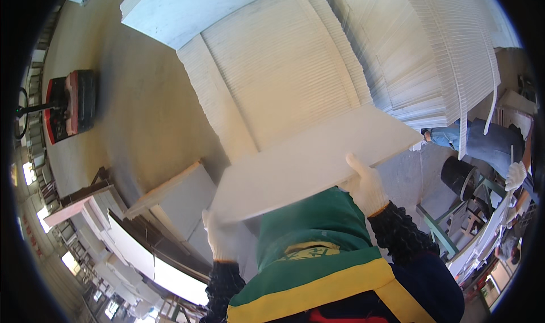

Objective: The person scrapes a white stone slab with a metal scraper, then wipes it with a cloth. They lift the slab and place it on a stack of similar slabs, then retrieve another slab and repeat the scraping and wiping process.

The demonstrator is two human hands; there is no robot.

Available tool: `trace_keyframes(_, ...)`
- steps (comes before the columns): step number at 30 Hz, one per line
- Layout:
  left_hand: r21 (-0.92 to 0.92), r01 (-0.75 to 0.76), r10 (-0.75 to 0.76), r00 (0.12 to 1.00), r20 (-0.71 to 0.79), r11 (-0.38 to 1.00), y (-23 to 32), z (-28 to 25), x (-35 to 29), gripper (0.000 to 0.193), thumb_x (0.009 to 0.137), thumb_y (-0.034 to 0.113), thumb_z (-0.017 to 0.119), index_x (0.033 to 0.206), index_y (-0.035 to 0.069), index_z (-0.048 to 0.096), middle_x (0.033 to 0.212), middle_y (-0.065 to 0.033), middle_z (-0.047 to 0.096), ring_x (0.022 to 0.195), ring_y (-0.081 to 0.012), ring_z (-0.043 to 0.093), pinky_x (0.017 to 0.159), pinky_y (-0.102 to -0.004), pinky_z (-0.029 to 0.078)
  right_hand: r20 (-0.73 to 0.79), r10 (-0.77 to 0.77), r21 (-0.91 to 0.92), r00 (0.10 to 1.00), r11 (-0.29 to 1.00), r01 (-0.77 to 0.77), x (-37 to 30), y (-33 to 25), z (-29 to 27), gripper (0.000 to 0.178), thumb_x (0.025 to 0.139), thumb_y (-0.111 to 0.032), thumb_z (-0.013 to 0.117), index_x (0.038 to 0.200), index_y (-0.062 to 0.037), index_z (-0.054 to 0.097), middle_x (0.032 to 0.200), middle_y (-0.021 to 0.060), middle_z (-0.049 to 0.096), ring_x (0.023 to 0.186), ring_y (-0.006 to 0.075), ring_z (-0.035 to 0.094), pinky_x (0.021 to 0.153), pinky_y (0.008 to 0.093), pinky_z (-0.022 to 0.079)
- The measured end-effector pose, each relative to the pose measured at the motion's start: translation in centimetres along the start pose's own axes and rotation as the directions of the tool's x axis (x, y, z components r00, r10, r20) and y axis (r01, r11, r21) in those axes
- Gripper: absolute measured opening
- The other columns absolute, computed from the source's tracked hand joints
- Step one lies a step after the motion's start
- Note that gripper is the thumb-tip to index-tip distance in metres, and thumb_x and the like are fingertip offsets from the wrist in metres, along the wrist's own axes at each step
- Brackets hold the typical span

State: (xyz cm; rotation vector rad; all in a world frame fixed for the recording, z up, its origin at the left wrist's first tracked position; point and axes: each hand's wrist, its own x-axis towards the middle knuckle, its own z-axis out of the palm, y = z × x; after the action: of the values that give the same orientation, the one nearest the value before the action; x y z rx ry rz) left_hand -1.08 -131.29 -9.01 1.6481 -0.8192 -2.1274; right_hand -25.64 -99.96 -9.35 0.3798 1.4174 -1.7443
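A flat off-white panel point(309, 158) lies level in front of my waist. My left hand point(220, 238), in a white knit glove, is closed on its near left corner, slightly blurred. My right hand point(364, 188), gloved alike, grips the near edge farther right, with the thumb on top and the fingers hidden underneath. Beyond the panel stands a tall stack of thin white sheets point(278, 67), their edges showing as fine lines, with two lengthwise strips on it. The panel's far edge overlaps the stack in view; whether they touch I cannot tell.
A second stack of sheets point(409, 50) stands to the right, with loose straps. A person point(494, 147) with a white glove is at the far right by a black bucket point(458, 176) and a green metal frame point(437, 232). Boards point(176, 201) lie at my left; a red pallet truck point(71, 106) stands beyond.
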Motion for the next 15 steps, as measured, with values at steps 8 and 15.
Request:
trace_keyframes(8, -0.31, 0.428, -0.375, 0.901, 0.218, 0.849, 0.8, -4.7, 0.9, 0.034, 0.098, 0.01, 0.063, 0.129, -0.003, 0.059, 0.127, -0.0151, 0.068, 0.114, -0.0266, 0.069, 0.091, -0.0368, 0.063, -0.242, 0.101, 0.368, 0.965, 0.93, -0.005, -0.7, 1.6, 0.4, 0.05, 0.095, -0.006, 0.061, 0.144, -0.0021, 0.05, 0.137, 0.0139, 0.061, 0.126, 0.0306, 0.062, 0.103, 0.0488, 0.055)
trace_keyframes(15, -0.301, 0.403, -0.323, 0.903, 0.282, 0.864, 1.5, -3.5, 0.8, 0.044, 0.092, 0.001, 0.06, 0.135, -0.006, 0.055, 0.122, -0.013, 0.067, 0.099, -0.0212, 0.07, 0.084, -0.0312, 0.064, -0.285, -0.094, 0.22, 0.954, 0.962, 0.16, -0.1, 1.2, 1.0, 0.029, 0.095, -0.006, 0.061, 0.121, 0.0055, 0.064, 0.114, 0.0137, 0.069, 0.106, 0.0253, 0.07, 0.092, 0.0383, 0.058)
